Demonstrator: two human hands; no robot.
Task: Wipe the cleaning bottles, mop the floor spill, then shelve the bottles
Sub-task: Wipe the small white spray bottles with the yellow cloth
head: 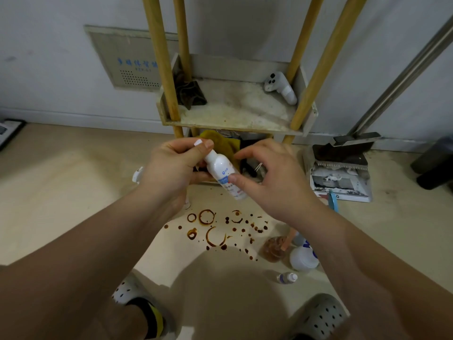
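the small white bottle (221, 171) is held up in front of the person, tilted with its cap end to the upper left and its blue-printed label facing the camera. the left hand (176, 165) is clamped on the bottle's cap end, thumb and fingers curled round it. the right hand (267, 173) pinches the lower body, with the thumb pressed on the label and the fingers arched over the far side. a yellow cloth (229, 144) is bunched just behind the bottle; whether either hand holds it cannot be told. below the bottle, a brown spill (215, 229) of rings and drops lies on the pale floor (73, 187). to the lower right of the bottle, near the spill's edge, an amber bottle (274, 249), a white jug (302, 258) and a small clear bottle (286, 277) sit close together on the floor. above the bottle stands a shelf rack (235, 111) with wooden posts; its stained tray carries a dark brown rag (190, 93) on the left and a white trigger-shaped object (279, 88) on the right. right of the bottle a dustpan (340, 168) with a long metal handle rests by the wall, with a dark bin (436, 163) further right. at the bottom, well below the bottle, are the person's white perforated clogs (321, 317).
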